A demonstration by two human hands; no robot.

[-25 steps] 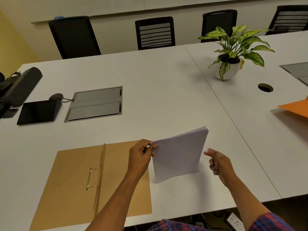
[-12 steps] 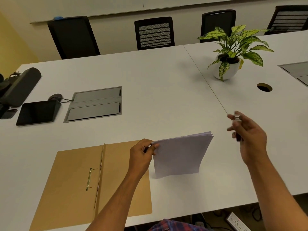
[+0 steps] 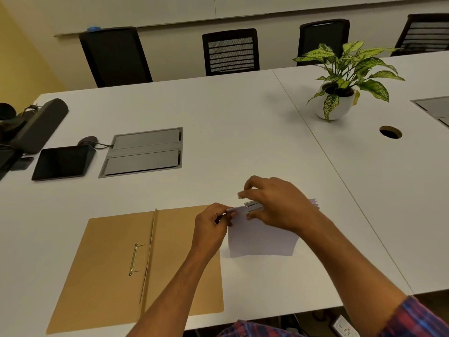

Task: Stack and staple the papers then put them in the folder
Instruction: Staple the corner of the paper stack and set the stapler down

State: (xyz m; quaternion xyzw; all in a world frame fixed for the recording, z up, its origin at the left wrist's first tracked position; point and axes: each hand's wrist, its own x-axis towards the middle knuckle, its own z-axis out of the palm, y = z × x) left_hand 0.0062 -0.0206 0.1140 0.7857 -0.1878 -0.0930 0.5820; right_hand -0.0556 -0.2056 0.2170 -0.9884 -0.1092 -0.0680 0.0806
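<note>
A stack of white papers (image 3: 261, 239) stands upright on the white table (image 3: 230, 132), just right of an open brown folder (image 3: 102, 271) with a brass fastener (image 3: 133, 259). My left hand (image 3: 211, 227) pinches the stack's top left corner. My right hand (image 3: 277, 205) holds a small silver stapler (image 3: 252, 205) at the stack's top edge near that corner. Most of the stapler is hidden under my fingers.
A potted plant (image 3: 340, 93) stands at the back right beside a round cable hole (image 3: 390, 132). A grey cable hatch (image 3: 143, 152), a dark tablet (image 3: 60, 162) and a black bar-shaped device (image 3: 38, 125) lie at the left. Black chairs (image 3: 230, 52) line the far edge.
My right hand swung from the right side, up and over to the stack's top left edge, bringing the stapler onto the papers. My left hand kept its hold on the corner.
</note>
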